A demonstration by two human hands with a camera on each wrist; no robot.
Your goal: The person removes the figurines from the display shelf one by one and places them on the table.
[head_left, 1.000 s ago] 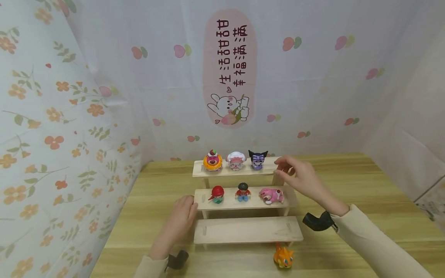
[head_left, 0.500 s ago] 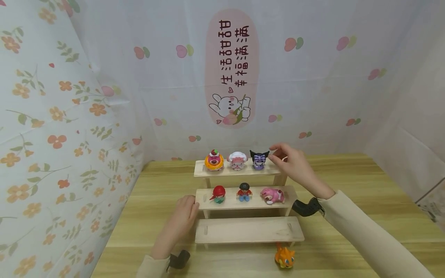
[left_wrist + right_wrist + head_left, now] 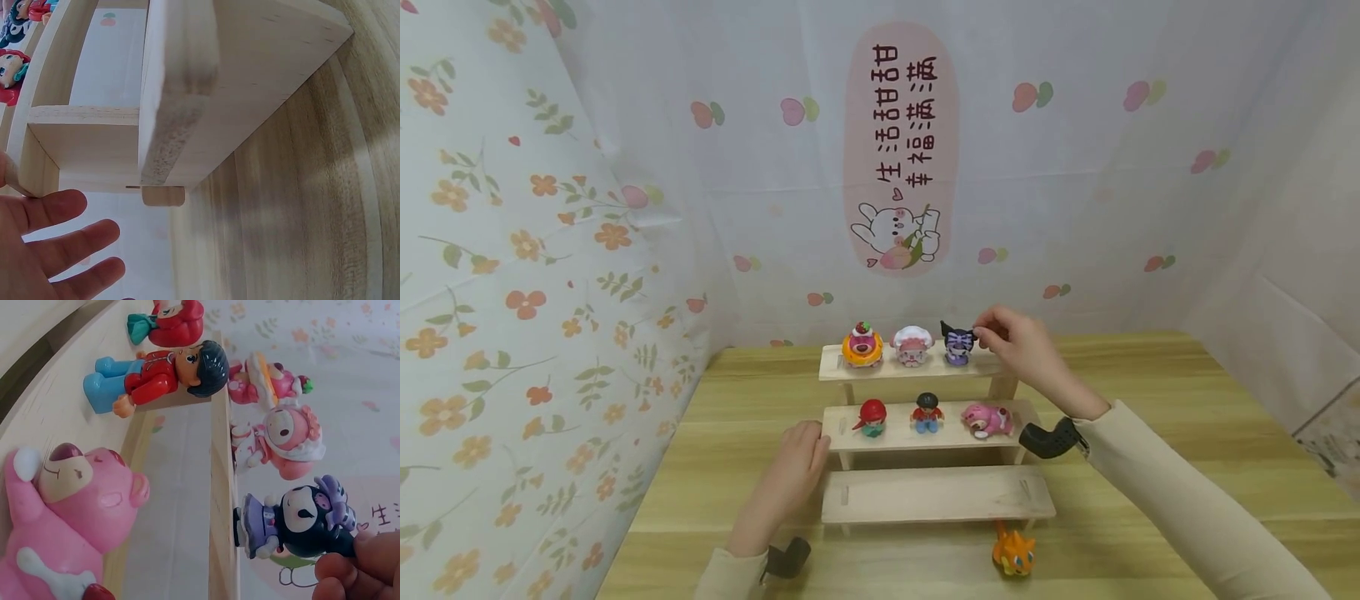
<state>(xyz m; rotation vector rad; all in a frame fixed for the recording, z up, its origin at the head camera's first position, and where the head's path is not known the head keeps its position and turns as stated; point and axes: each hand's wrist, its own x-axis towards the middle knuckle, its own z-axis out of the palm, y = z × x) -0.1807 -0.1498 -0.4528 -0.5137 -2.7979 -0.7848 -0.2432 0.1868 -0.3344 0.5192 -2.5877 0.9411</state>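
At the right end of the top shelf, my right hand (image 3: 1022, 346) pinches the ear of a black-and-purple figurine (image 3: 957, 347). The right wrist view shows thumb and fingers at the ear of this figurine (image 3: 297, 519), its feet against the shelf. My left hand (image 3: 790, 475) holds the left end of the second shelf of a wooden tiered display stand (image 3: 936, 496). In the left wrist view, the thumb lies on one side of the board's end and the fingers (image 3: 59, 209) on the other. Beside the black figurine stand a white-capped pink figurine (image 3: 912, 347) and a strawberry-topped bear figurine (image 3: 862, 347).
On the second shelf sit a red-haired figurine (image 3: 872, 418), a black-haired doll figure (image 3: 927, 413) and a pink bear lying down (image 3: 987, 421). An orange figurine (image 3: 1013, 552) is in front, below the third shelf. Patterned cloth (image 3: 1075, 200) hangs behind the table.
My right hand has moved left from the top shelf's right end and now pinches the black figurine's ear; the figurine has shifted slightly. The left hand stays at the second shelf's end.
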